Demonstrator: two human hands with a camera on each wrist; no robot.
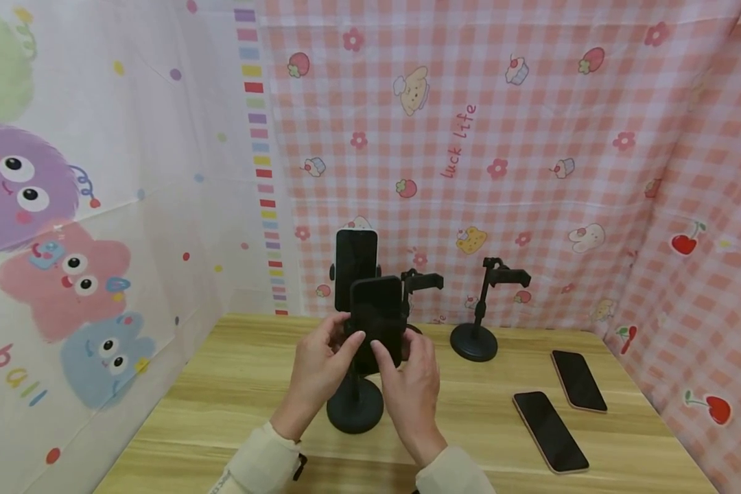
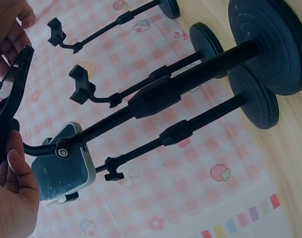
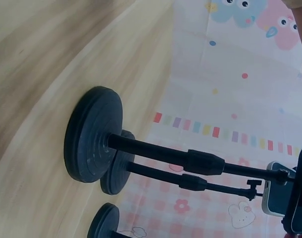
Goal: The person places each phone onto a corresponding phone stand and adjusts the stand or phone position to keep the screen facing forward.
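Note:
Both hands are at a black-screened phone (image 1: 377, 302) that stands upright over the front phone stand (image 1: 355, 409). My left hand (image 1: 320, 363) grips its lower left side, thumb across the front and fingers curled behind. On the lower right side my right hand (image 1: 412, 384) holds it likewise, thumb on the screen. In the left wrist view the stand's dark clamp (image 2: 15, 94) spans between the two hands, on top of the pole (image 2: 156, 99). The right wrist view catches only the phone's edge (image 3: 297, 198) at the right.
Behind the front stand, a white-edged phone (image 1: 355, 257) sits in another stand's clamp. Two more stands have bare clamps, one clamp (image 1: 425, 282) partly behind my right hand and one stand (image 1: 474, 342) farther right. Two phones lie on the right: one nearer (image 1: 551, 431), one farther (image 1: 579, 381).

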